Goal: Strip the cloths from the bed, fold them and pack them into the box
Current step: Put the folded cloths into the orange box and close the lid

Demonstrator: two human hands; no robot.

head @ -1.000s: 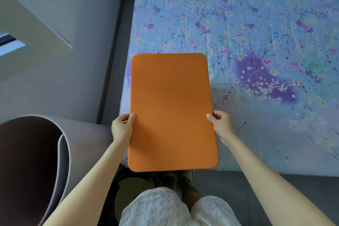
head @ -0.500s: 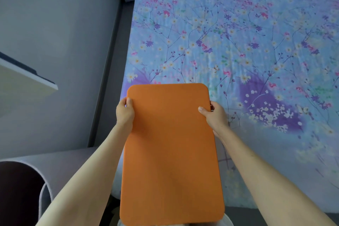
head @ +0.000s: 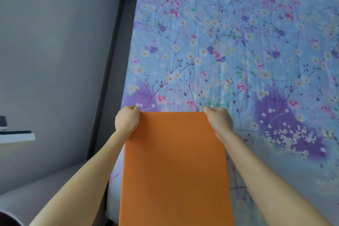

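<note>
An orange cloth (head: 174,167), flat and rectangular, hangs in front of me over the near edge of the bed. My left hand (head: 126,121) grips its top left corner with curled fingers. My right hand (head: 218,121) grips the top right corner the same way. The cloth's lower edge runs out of the frame at the bottom. Behind it lies the floral blue and purple bed sheet (head: 229,51), spread flat over the mattress. No box is in view.
A grey wall (head: 55,51) and a dark grey bed frame (head: 110,79) run along the bed's left side. A white shelf edge (head: 16,135) sticks out at the left. A grey curved object (head: 36,194) sits at the lower left.
My hands have slid up from the cloth's sides to its top corners and closed on them. The cloth sits lower and nearer in view, and the camera has tilted further up the bed.
</note>
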